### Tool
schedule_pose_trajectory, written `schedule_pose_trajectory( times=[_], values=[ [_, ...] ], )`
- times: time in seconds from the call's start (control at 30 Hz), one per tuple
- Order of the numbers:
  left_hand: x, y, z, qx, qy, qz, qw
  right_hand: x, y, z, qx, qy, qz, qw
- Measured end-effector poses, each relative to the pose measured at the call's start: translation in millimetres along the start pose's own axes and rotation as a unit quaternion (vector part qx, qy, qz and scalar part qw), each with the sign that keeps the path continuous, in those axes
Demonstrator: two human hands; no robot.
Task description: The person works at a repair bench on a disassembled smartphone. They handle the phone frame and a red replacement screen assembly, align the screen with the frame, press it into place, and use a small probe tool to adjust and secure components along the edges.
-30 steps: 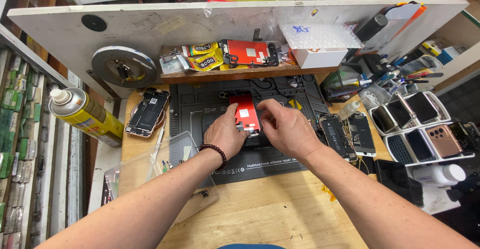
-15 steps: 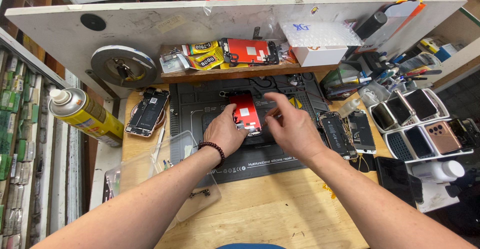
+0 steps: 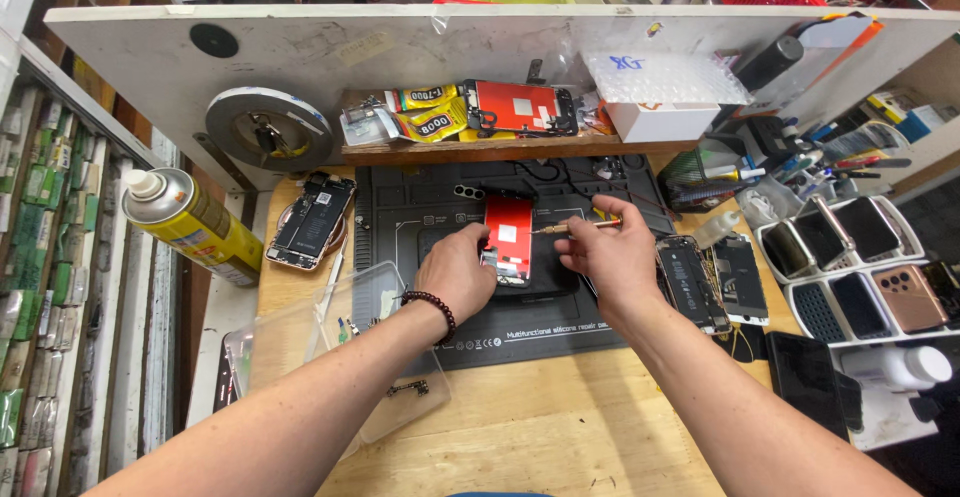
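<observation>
Head view looks down on a red phone screen panel [image 3: 508, 237] that lies flat in the middle of a dark silicone work mat [image 3: 600, 322], with its long side pointing away from the person. The left hand [image 3: 458, 275] rests on the mat at the left edge of the panel; its fingers are curled narrow and press on the lower left side of the panel to keep it in place. A dark bead bracelet [image 3: 432, 309] sits on this wrist. The right hand [image 3: 610, 255] is just right of the panel and is closed around a thin screwdriver [image 3: 575, 225] with a brass-coloured shaft. The tool lies almost level, and its tip touches the upper right edge of the panel.

Right of the mat, an opened phone body [image 3: 690, 279] lies close to the right hand, and further right white trays [image 3: 815, 292] hold several phones. Left of the mat, another opened phone [image 3: 312, 219] rests on the wooden table [image 3: 560, 437], and a clear plastic lid [image 3: 330, 332] lies near the left forearm. A yellow spray can [image 3: 190, 222] lies at the far left. Behind the mat, a low wooden shelf [image 3: 500, 147] carries a second red screen panel [image 3: 520, 107] and yellow glue tubes [image 3: 425, 112].
</observation>
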State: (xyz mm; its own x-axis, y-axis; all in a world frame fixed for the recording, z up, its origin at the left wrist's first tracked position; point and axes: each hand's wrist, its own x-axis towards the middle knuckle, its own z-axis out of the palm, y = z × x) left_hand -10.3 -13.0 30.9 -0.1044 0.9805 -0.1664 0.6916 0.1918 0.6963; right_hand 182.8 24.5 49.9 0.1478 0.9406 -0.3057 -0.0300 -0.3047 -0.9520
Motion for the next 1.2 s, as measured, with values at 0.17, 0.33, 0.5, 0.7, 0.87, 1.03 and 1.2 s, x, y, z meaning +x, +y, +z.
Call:
schedule_pose_trajectory(
  times=[0.17, 0.33, 0.5, 0.7, 0.87, 1.03, 1.2],
  values=[
    [-8.6, 2.1, -2.7, 0.001, -0.008, 0.003, 1.000, 8.0, 15.3, 0.2, -0.007, 0.010, 0.008, 1.000],
    [-16.5, 2.6, -10.5, 0.045, -0.001, 0.003, 0.999, 15.5, 17.2, -10.5, 0.021, 0.064, 0.023, 0.998],
    [-6.3, 3.3, -20.4, 0.127, -0.001, 0.034, 0.991, 16.9, 9.8, -30.8, -0.035, 0.042, 0.163, 0.985],
    [15.2, -0.5, -25.5, 0.224, -0.078, 0.122, 0.964, 14.7, 23.4, -24.3, 0.104, -0.022, 0.271, 0.957],
    [25.2, -0.8, -27.0, 0.198, -0.134, 0.068, 0.969, 21.4, 22.0, -19.6, 0.126, 0.005, 0.211, 0.969],
    [24.7, 1.8, -22.5, 0.204, -0.139, 0.042, 0.968, 27.6, 15.5, -14.0, 0.145, 0.017, 0.147, 0.978],
    [23.5, 1.7, -12.1, 0.164, -0.123, 0.047, 0.978, 38.7, 12.0, -9.7, 0.156, 0.040, 0.122, 0.979]
  ],
)
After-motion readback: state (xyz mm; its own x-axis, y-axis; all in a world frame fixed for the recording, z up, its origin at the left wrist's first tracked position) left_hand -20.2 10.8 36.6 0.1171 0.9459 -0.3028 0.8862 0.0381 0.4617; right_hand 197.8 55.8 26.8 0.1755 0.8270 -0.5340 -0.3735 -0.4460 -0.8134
